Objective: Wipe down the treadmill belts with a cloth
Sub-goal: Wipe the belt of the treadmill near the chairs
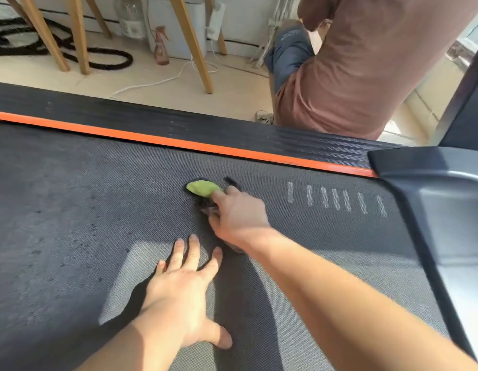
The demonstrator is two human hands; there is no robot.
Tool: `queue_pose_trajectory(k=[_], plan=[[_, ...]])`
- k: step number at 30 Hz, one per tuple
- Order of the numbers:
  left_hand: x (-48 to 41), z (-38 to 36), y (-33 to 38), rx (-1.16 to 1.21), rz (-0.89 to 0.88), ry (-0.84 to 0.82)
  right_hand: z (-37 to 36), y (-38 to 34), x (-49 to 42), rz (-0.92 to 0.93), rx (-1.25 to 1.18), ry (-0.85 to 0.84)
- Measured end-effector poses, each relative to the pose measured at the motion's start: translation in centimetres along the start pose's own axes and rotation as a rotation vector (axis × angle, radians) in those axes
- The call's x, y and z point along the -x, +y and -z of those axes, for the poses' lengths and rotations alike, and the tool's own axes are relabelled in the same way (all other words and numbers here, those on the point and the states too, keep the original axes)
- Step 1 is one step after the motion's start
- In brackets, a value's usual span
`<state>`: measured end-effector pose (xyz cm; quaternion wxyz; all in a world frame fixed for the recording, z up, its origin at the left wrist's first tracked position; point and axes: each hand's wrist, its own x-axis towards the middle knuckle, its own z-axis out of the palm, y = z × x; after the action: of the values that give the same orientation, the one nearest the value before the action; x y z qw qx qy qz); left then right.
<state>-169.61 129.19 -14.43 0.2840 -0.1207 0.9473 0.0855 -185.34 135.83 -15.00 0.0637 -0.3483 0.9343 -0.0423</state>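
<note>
Treadmill belt (71,210): dark grey mesh filling the lower frame, part sunlit.
Green cloth (203,188): bunched on the belt at centre frame, near the orange stripe (179,141).
Right hand (238,218): fingers curled over the cloth, pressing it onto the belt.
Left hand (179,293): flat on the belt at lower centre, fingers spread, holding nothing.
White dash marks (335,199): right of the cloth.
Person in a brown shirt (366,76): upper right, beyond the treadmill.
Spray bottle (160,46): on the floor, upper centre.

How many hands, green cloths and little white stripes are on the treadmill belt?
Hands: 2, left hand and right hand
Green cloth: 1
White stripes: 7
Total: 10
</note>
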Motion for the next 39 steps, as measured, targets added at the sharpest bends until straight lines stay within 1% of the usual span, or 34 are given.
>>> queue_pose_trajectory(k=[1, 2, 5, 7, 9, 12, 13, 15, 17, 18, 20, 21, 22, 23, 24, 26, 27, 30, 32, 34, 35, 37, 39], plan=[[0.0, 0.0, 0.0, -0.002, -0.003, 0.0, 0.3, 2.3, -0.1, -0.018, 0.039, 0.021], [0.0, 0.0, -0.1, -0.003, -0.005, -0.002, 0.7, 5.1, -0.4, -0.077, 0.079, 0.041], [0.0, -0.2, -0.2, -0.004, -0.008, -0.007, 2.4, 15.1, -0.4, -0.426, 0.145, 0.061], [-0.1, -0.3, -0.2, 0.001, -0.01, -0.009, 3.0, 20.0, 0.6, -0.608, 0.138, 0.08], [-0.1, -0.3, -0.2, 0.003, -0.011, -0.013, 2.8, 21.4, 1.4, -0.692, 0.125, 0.106], [0.0, -0.3, -0.2, 0.007, -0.01, 0.011, 1.7, 17.8, 0.8, -0.753, 0.014, 0.177], [0.1, -0.2, -0.1, 0.006, -0.01, 0.022, 1.4, 15.7, 0.5, -0.738, -0.043, 0.189], [0.3, 0.0, -0.1, -0.004, -0.008, 0.013, 0.4, 9.9, 0.5, -0.609, -0.083, 0.182], [0.3, 0.0, 0.0, -0.003, -0.002, -0.007, -0.5, 4.2, 1.5, -0.384, -0.017, 0.11], [0.3, 0.0, 0.0, -0.001, 0.0, -0.005, -0.7, 2.4, 2.2, -0.254, 0.027, 0.068], [0.1, -0.1, -0.1, -0.008, 0.001, 0.0, -0.2, 2.5, 3.1, -0.053, 0.048, 0.038], [0.1, -0.2, -0.1, -0.013, 0.002, -0.003, 0.3, 4.4, 3.0, -0.01, 0.06, 0.052], [0.1, -0.2, -0.2, -0.016, 0.003, -0.004, 0.8, 6.9, 2.6, -0.029, 0.097, 0.068], [0.1, -0.2, -0.2, -0.015, 0.003, -0.003, 1.5, 10.1, 2.0, -0.116, 0.146, 0.086], [0.1, -0.2, -0.2, -0.014, 0.0, -0.005, 2.4, 13.7, 1.4, -0.266, 0.173, 0.093], [0.2, -0.3, -0.1, -0.006, -0.006, -0.009, 3.6, 19.9, 1.0, -0.59, 0.147, 0.089], [0.2, -0.3, -0.2, -0.001, -0.008, -0.005, 3.7, 21.4, 1.1, -0.68, 0.131, 0.108], [0.1, -0.3, -0.3, 0.004, -0.015, 0.01, 2.4, 20.6, 0.5, -0.779, 0.113, 0.135], [0.2, -0.3, -0.3, 0.002, -0.008, 0.005, 1.8, 18.5, 0.0, -0.845, -0.002, 0.159], [0.3, -0.3, -0.1, -0.004, 0.004, 0.017, 1.6, 16.0, -0.3, -0.824, -0.096, 0.198], [0.3, -0.3, -0.1, -0.013, 0.007, 0.021, 1.4, 13.9, -0.1, -0.766, -0.097, 0.201], [0.6, -0.1, -0.1, -0.024, 0.014, 0.011, 0.6, 9.1, 0.8, -0.572, -0.054, 0.16], [0.6, 0.0, 0.1, -0.018, 0.021, 0.009, -0.2, 5.0, 2.6, -0.29, -0.011, 0.053]])
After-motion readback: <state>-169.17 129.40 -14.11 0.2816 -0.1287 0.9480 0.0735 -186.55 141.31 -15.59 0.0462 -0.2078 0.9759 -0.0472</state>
